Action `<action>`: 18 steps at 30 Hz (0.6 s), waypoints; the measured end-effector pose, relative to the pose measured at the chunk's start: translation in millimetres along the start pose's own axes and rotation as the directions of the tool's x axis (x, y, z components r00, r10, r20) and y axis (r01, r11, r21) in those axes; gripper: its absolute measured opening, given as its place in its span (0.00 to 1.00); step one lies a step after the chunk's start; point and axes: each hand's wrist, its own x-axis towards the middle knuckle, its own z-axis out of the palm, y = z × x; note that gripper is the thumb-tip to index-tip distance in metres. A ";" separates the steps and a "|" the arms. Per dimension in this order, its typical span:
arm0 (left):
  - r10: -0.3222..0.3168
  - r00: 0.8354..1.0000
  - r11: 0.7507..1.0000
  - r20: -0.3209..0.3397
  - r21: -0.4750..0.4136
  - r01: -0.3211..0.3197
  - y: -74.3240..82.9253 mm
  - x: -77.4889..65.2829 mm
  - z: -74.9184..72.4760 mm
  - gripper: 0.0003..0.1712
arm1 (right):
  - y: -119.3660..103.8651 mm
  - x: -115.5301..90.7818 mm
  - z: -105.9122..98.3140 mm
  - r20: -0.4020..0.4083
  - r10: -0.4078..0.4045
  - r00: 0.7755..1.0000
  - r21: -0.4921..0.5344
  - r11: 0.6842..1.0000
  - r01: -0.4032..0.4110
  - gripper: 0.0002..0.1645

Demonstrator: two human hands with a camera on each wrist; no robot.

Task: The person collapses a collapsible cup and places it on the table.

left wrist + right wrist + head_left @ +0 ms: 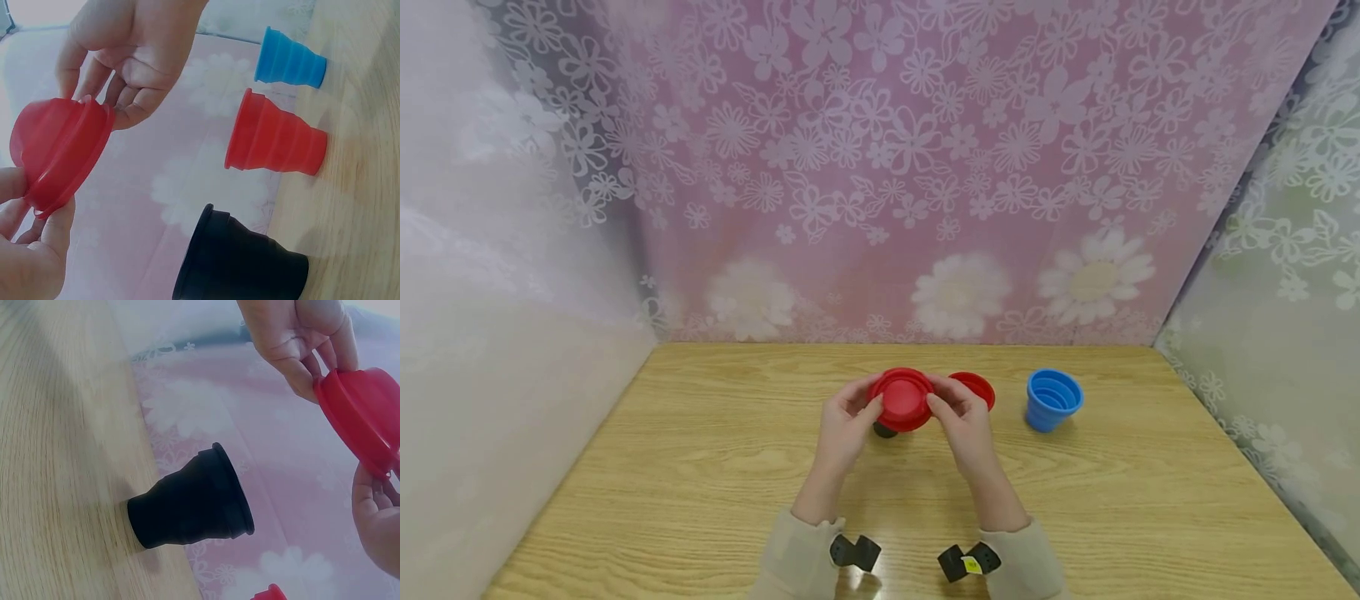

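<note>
Both hands hold a red collapsible cup up above the table, its round base facing the head camera. It looks partly flattened, with its folds pressed together. My left hand pinches its left side between thumb and fingers. On the opposite side, my right hand pinches the rim the same way. Behind the held cup stands a black collapsible cup, mostly hidden in the head view. A second red cup stands upright, partly behind my right hand in the head view.
To the right, a blue collapsible cup stands upright on the wooden table. A pink floral curtain hangs along the table's back edge, with pale sheets on both sides. Each sleeve cuff carries a small black device.
</note>
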 end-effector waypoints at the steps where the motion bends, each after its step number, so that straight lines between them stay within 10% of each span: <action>1: 0.001 1.000 1.000 -0.007 -0.003 -0.001 0.3 0.0 -0.2 0.17 | -0.3 -0.2 -0.3 0.010 -0.004 1.000 0.004 1.000 0.004 0.16; 18: -0.025 0.999 1.000 0.020 0.011 0.025 -0.4 1.0 -1.6 0.16 | 1.4 -0.4 0.2 0.003 -0.011 1.000 0.021 1.000 0.011 0.18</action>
